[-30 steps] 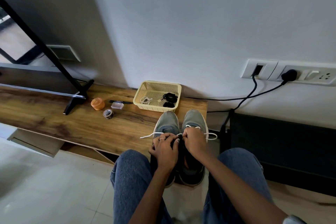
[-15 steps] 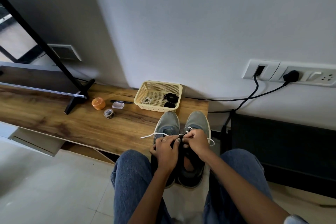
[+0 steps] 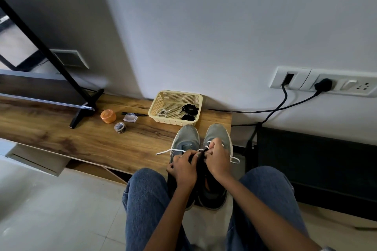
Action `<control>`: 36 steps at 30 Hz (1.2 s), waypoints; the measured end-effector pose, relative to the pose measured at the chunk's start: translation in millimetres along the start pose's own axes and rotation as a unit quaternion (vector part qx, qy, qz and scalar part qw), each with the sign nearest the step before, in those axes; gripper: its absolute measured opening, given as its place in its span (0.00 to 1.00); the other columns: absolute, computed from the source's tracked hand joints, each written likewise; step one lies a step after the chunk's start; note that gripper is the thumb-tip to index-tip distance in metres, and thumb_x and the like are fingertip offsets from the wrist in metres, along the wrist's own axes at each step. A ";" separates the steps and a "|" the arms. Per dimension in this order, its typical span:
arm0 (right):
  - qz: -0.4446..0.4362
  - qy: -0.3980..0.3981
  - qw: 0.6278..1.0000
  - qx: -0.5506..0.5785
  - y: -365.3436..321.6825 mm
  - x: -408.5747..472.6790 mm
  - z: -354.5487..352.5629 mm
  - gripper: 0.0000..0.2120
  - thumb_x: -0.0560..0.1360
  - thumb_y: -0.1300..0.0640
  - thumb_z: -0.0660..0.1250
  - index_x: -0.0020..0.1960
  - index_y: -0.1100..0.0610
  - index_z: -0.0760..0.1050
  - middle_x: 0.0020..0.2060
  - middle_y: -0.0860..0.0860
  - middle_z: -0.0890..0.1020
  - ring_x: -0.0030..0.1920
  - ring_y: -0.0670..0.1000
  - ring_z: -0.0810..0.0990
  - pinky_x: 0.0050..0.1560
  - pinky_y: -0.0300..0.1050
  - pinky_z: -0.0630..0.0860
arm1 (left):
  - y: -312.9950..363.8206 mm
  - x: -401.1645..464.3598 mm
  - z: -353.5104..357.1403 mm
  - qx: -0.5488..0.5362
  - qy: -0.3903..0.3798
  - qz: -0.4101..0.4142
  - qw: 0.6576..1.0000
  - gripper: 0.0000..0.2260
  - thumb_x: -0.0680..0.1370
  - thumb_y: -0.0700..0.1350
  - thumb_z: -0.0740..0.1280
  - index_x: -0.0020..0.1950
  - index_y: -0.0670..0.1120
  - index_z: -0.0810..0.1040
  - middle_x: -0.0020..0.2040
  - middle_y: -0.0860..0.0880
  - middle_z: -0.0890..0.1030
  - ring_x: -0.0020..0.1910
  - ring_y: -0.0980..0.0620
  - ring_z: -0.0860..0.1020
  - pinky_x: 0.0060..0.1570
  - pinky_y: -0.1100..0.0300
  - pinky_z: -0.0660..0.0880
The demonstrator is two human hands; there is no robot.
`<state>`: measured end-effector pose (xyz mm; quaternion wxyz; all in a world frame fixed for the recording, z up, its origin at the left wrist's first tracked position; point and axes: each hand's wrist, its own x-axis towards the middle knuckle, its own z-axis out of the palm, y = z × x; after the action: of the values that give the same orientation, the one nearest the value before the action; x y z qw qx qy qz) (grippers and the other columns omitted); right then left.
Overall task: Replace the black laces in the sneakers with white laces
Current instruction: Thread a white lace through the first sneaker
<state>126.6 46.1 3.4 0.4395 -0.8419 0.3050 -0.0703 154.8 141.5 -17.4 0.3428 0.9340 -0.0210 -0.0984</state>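
1. I see my right hand with fingers curled, pinching the white lace over the right sneaker.
2. My left hand is curled around the left sneaker at its tongue; what it pinches I cannot tell.
3. Both grey sneakers sit side by side at the near edge of the wooden shelf, toes toward the wall, lace ends trailing left and right.
4. Behind them, a cream basket holds black laces and a white one.
5. Further left lie an orange tub, a pen and tape.
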 end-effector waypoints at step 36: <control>-0.176 0.120 0.957 -0.196 21.8 -40.5 -13.1 0.09 0.68 0.63 0.71 0.46 0.54 0.76 0.42 0.49 0.78 0.43 0.52 0.76 0.39 0.47 0.73 | 7.5 -1.7 -10.0 -0.100 0.029 -0.040 0.994 0.06 0.82 0.46 0.57 0.48 0.54 0.72 0.46 0.57 0.79 0.54 0.54 0.75 0.55 0.59 0.52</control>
<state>79.1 51.0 0.3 0.2071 -0.9373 0.2102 -0.1856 155.4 142.3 -4.9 0.4308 0.8976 0.0362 -0.0863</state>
